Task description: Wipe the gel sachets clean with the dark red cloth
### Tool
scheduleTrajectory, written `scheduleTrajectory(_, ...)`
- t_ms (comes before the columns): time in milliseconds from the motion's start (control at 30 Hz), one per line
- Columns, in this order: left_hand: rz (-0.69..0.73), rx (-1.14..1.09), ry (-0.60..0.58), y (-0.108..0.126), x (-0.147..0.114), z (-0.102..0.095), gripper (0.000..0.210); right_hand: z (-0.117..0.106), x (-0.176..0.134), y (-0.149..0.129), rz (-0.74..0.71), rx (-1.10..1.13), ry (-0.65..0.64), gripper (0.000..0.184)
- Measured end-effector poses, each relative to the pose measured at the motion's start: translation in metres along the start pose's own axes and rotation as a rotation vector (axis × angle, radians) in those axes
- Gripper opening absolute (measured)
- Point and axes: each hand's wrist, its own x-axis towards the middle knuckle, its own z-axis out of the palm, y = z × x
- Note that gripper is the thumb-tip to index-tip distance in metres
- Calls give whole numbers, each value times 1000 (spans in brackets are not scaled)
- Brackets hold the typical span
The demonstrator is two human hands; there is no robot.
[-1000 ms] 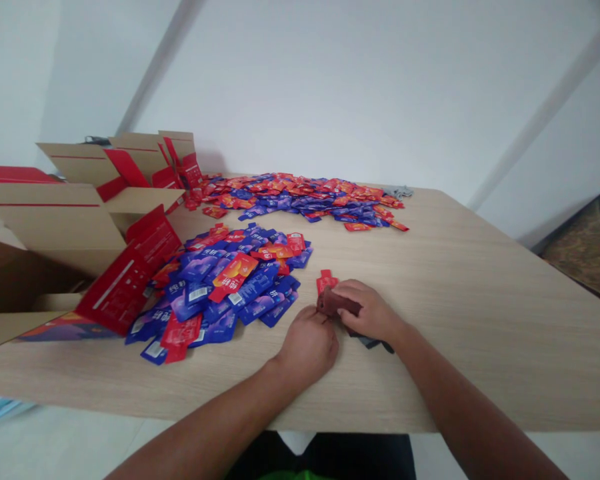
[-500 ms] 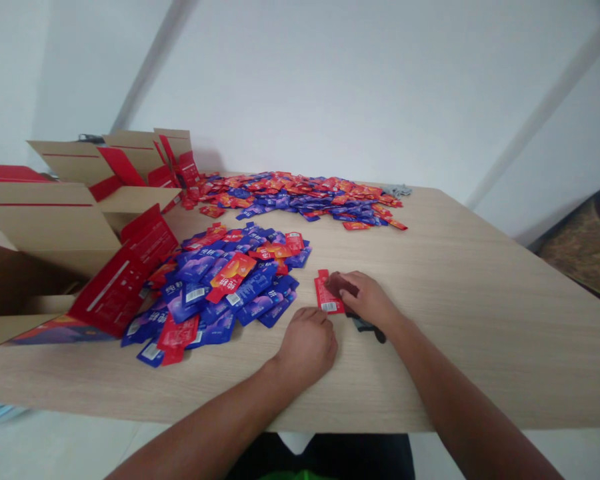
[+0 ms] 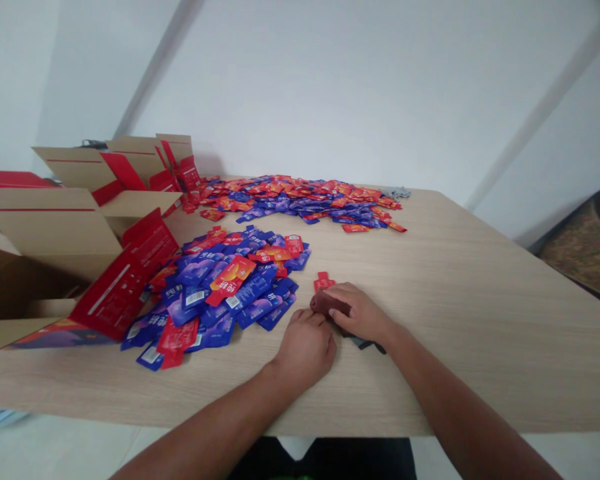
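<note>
A red packet (image 3: pixel 323 279) lies flat on the table between my hands, its tab pointing away; most of it is covered. My right hand (image 3: pixel 359 312) is closed around a dark reddish-brown, rounded bar (image 3: pixel 330 303), which rests over the packet. Beside its near end, my left hand (image 3: pixel 307 340) stays on the tabletop with curled fingers at the packet's near edge; whatever they pinch is hidden. Under my right wrist lies a black and grey thing (image 3: pixel 364 343), partly covered. A heap of blue and red packets (image 3: pixel 230 287) spreads to the left of my hands.
Open cardboard cartons with red flaps (image 3: pixel 125 287) stand along the left side. Farther back, a long pile of orange and blue packets (image 3: pixel 300 200) runs near the wall, with a grey cloth-like thing (image 3: pixel 399 193) at its right end. The table's front edge is close to me.
My right hand has moved left and toward me with the brown bar, over the red packet, and now covers its lower part. My left hand has hardly moved.
</note>
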Motion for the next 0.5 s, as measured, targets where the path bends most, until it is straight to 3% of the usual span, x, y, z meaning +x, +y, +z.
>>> scheduleTrajectory(67,-2,-5,0,0,0,0,13,4,3,5,31,-30,-15,51)
scheduleTrajectory(367,-8,12,0,1,2,-1,10,4,8,37,348,-204,186,37)
scheduleTrajectory(500,-8,11,8,0,1,-1,11,0,4,28,267,-119,328,38)
